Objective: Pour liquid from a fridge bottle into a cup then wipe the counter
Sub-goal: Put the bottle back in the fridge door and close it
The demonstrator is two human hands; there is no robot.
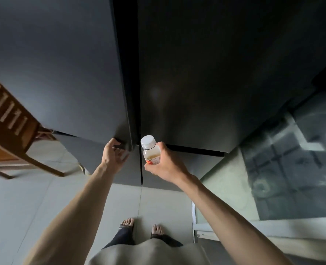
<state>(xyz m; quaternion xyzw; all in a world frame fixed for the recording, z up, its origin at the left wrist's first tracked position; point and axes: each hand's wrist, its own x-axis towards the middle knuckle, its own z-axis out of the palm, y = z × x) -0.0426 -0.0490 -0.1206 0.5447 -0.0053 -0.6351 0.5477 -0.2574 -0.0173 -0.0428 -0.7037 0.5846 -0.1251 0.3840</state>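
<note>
A tall dark fridge [187, 73] with two upper doors stands right in front of me. My left hand [114, 153] reaches up under the bottom edge of the left upper door [63, 73], its fingertips curled round the recessed handle there. My right hand [163, 163] grips a small clear bottle [151, 152] with a white cap, a pale yellowish liquid and a label, held upright in front of the seam between the doors. No cup or counter is in view.
A wooden chair or rack [9, 119] stands at the left beside the fridge. At the right, a glass pane [295, 159] in a white frame reaches down to the floor. Pale floor tiles [34, 197] lie below, with my bare feet [141, 226] on them.
</note>
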